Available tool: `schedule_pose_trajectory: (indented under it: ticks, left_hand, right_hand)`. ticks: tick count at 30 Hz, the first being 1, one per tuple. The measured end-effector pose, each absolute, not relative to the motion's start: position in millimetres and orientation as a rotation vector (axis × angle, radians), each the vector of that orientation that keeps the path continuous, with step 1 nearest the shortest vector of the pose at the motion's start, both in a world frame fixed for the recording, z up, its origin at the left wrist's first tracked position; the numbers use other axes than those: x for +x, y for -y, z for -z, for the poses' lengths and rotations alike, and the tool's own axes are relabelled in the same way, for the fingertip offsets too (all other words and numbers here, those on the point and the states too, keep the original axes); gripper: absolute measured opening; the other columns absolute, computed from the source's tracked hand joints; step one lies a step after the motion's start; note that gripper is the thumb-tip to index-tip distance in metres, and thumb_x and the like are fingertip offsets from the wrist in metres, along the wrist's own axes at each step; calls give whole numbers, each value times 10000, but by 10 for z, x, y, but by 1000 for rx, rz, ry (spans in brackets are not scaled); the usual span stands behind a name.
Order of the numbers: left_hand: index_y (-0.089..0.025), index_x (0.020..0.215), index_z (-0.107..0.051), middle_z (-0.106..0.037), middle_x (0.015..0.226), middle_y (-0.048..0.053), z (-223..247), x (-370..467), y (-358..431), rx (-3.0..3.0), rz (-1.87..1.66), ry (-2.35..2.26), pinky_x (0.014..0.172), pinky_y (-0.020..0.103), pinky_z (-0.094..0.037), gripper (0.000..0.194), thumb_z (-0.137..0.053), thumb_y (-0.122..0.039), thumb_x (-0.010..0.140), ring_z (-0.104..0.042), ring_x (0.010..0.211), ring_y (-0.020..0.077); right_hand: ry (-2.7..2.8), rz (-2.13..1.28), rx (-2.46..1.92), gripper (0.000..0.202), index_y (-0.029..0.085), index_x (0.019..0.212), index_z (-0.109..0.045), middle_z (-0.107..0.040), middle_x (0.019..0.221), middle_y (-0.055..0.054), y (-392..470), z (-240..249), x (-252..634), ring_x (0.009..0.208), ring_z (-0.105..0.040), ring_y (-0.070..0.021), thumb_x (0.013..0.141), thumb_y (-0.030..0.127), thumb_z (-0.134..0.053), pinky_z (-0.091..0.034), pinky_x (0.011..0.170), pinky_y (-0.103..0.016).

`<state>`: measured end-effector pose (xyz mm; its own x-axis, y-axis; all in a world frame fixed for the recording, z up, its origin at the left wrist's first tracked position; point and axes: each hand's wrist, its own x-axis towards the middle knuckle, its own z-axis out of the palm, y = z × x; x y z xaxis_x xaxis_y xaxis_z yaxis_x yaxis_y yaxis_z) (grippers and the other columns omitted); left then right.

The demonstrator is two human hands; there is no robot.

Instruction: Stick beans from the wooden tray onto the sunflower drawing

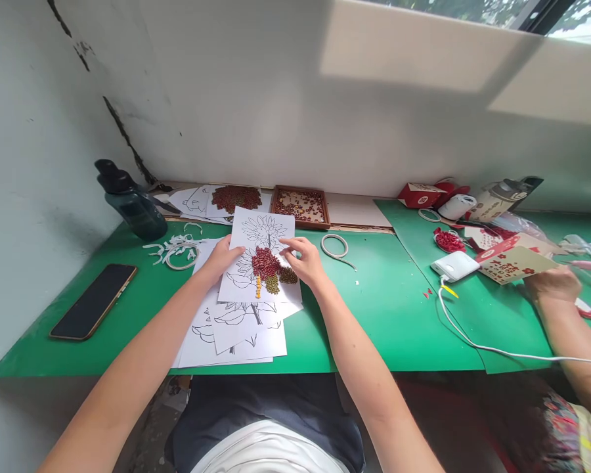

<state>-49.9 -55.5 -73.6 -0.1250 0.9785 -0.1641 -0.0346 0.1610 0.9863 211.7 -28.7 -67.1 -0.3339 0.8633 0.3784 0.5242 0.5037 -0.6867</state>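
Note:
A white sheet with a line-drawn sunflower (pixel 262 228) lies tilted on top of several similar sheets (pixel 192 351). Dark red beans (pixel 264 263) cover its middle, with green beans (pixel 272 284) and a short row of yellow kernels (pixel 258 286) below them. A darker clump of beans (pixel 289 275) lies at the sheet's right edge. My left hand (pixel 221 259) grips the left edge, thumb on top. Over the right side, my right hand (pixel 304 261) is curled with thumb and forefinger drawn together; anything between the tips is too small to make out.
Behind the sheets are a wooden tray (pixel 328 210) of loose beans and a bean-covered picture (pixel 236 198). A dark bottle (pixel 135 203), phone (pixel 94 302) and cord coils (pixel 334 246) lie around. At right, a co-worker's hand (pixel 554 286) is by a printed box (pixel 515 261), power bank (pixel 454 265) and cable.

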Motion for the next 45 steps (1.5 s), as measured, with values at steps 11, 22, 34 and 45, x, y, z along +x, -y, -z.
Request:
schedule_pose_trajectory:
  ticks: [11, 22, 34, 45]
  left_hand:
    - [-294, 1642, -381, -292, 1769, 119, 692, -521, 633, 1684, -1397, -1738, 1328, 550, -267, 919, -784, -203, 821, -372, 1578, 385]
    - [-270, 1218, -801, -760, 1323, 74, 729, -94, 842, 2504, -750, -1193, 1047, 498, -505, 307, -537, -256, 1062, -651, 1251, 312]
    - [-237, 1305, -733, -705, 1390, 84, 717, -224, 794, 2536, -718, -1198, 1063, 490, -498, 293, -582, -215, 1054, -626, 1281, 293]
    - [-261, 1383, -667, -684, 1430, 70, 683, -223, 795, 2532, -618, -1258, 1104, 526, -503, 319, -564, -262, 1081, -613, 1338, 293]
  right_hand:
    - [1877, -302, -1254, 418, 261, 1253, -793, -810, 1179, -71, 71, 831, 2268, 1204, -668, -297, 883, 184, -615, -543, 1082, -474]
    - [1881, -106, -1762, 373, 179, 1118, -829, -789, 1196, -164, -1415, 496, 2794, 1280, -541, -386, 818, 210, -609, -434, 1103, -574]
    - [2143, 3, -1637, 219, 175, 780, -790, -787, 1192, -172, -1627, 367, 2671, 1356, -498, -411, 807, 101, -586, -360, 1156, -617]
    - [2274, -231, -864, 167, 290, 963, -743, -793, 1248, -45, 192, 795, 2242, 1365, -553, -333, 1008, 185, -622, -475, 1140, -588]
